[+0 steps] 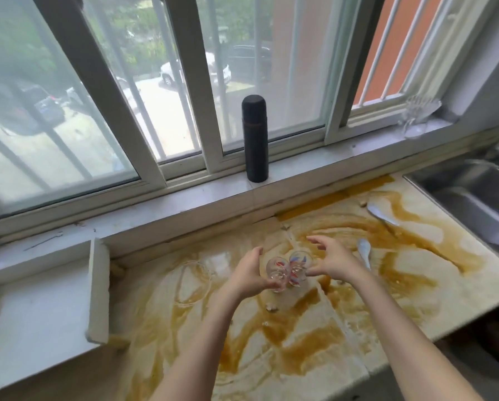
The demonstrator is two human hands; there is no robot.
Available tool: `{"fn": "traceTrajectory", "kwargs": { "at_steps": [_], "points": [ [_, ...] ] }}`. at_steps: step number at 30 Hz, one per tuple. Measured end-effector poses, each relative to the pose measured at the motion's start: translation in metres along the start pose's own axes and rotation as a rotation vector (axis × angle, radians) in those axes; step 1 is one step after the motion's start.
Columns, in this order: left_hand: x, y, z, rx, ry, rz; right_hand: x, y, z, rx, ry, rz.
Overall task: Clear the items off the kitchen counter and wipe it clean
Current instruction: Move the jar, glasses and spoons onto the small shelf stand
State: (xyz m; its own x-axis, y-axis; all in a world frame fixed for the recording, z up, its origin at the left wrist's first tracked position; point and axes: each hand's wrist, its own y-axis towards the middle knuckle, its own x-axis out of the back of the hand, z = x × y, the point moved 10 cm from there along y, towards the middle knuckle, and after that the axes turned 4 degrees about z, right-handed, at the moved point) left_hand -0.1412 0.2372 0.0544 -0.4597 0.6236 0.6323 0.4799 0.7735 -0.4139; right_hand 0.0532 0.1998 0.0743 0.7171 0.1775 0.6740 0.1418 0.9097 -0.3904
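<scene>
The counter is smeared all over with brown liquid. Two small clear glasses with red and blue marks stand close together in its middle. My left hand is wrapped around the left glass. My right hand has its thumb against the right glass, fingers spread apart above it. A white spoon lies just right of my right hand. A second, grey spoon lies farther back near the sink.
A black thermos stands on the windowsill. A steel sink is set in at the right. A clear glass object sits on the sill's far right. A raised white ledge borders the counter on the left.
</scene>
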Motion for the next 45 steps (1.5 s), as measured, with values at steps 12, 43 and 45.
{"fn": "traceTrajectory", "kwargs": {
  "at_steps": [12, 43, 45],
  "points": [
    [-0.049, 0.036, 0.013, 0.101, 0.05, -0.115, -0.045, 0.037, -0.029, 0.014, -0.007, 0.039],
    [0.223, -0.125, 0.071, 0.134, 0.111, -0.577, -0.056, 0.003, 0.266, 0.446, -0.162, 0.011],
    [0.247, -0.151, 0.082, 0.142, 0.112, -0.634, -0.066, -0.004, 0.298, 0.498, -0.186, 0.022]
  ]
}}
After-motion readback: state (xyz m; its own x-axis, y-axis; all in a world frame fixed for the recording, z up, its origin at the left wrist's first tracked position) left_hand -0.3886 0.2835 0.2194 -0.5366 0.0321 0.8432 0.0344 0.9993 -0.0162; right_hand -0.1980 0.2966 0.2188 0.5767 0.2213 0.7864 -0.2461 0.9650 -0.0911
